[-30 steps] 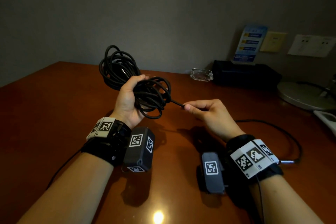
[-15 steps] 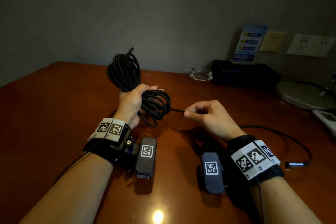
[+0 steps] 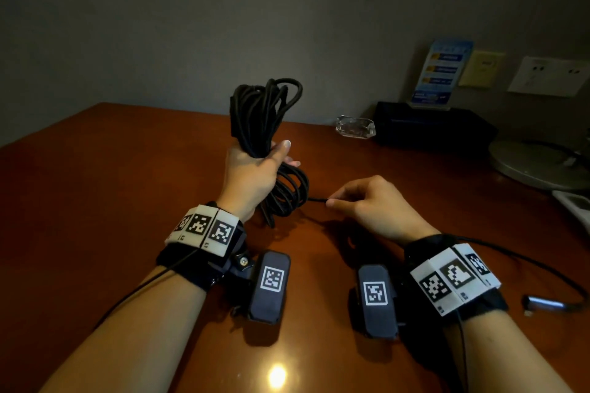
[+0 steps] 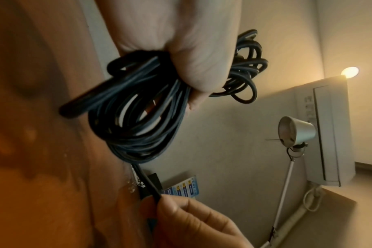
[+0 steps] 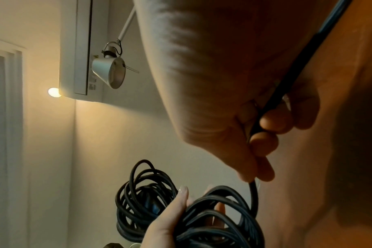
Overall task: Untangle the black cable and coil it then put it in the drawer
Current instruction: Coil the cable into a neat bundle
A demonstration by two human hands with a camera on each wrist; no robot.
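My left hand (image 3: 252, 169) grips the middle of a coiled black cable (image 3: 265, 115), held upright over the brown table (image 3: 95, 185); loops stand above the fist and hang below it (image 4: 136, 125). A single strand runs from the coil's lower part to my right hand (image 3: 360, 204), which pinches it between thumb and fingers (image 5: 263, 169). The rest of the cable trails behind my right wrist across the table to its metal plug (image 3: 542, 304) at the right. No drawer is in view.
At the back right stand a black box (image 3: 431, 129), a glass ashtray (image 3: 356, 127), a blue sign card (image 3: 442, 70) and a round lamp base (image 3: 536, 163). Wall sockets (image 3: 549, 75) sit above. A desk lamp head (image 4: 295, 132) shows in the wrist views.
My left hand has rolled, turning the coil from lying spread sideways to standing upright. My right hand has stayed in place, pinching the strand a little lower.
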